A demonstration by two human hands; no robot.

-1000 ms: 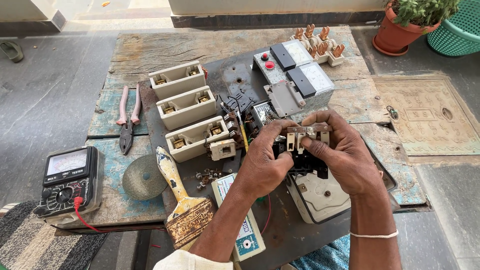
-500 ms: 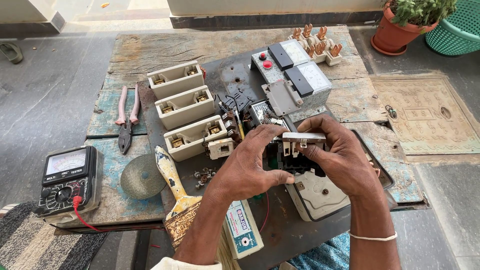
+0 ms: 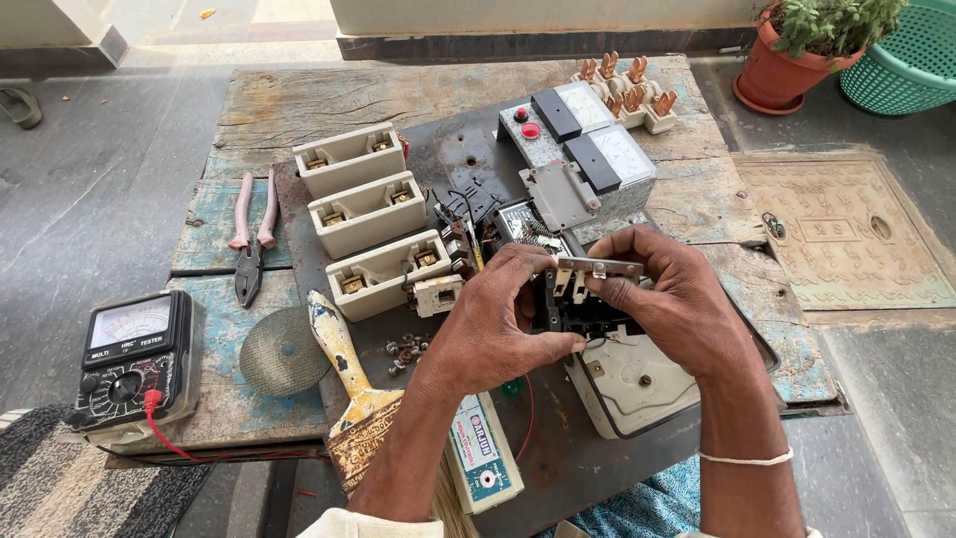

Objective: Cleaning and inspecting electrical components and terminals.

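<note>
Both hands work over a dark metal plate that lies on a weathered wooden table.

Left hand: closed around the left side of a black plastic switch block, thumb underneath, fingers curled over its top edge.

Right hand: closed on the same block from the right. Its fingertips also pinch a narrow flat metal strip, which lies horizontally across the top of the block.

Position of the block: held just above the plate, directly over a cream plastic housing with a black rim, near the front edge of the table.

Surrounding items:
- Three cream rectangular terminal blocks lie in a row on the left part of the plate.
- A grey panel with two black-framed meter faces and red push buttons lies behind the hands.
- A cream part with copper contact blades sits at the far edge.
- Small loose screws lie on the plate beside the left wrist.
- A worn paintbrush with a cream handle lies left of the left forearm.
- A round grey mesh disc lies just beside the brush.
- Pink-handled pliers rest further left.
- A black analogue multimeter with a red lead sits at the near left corner.
</note>
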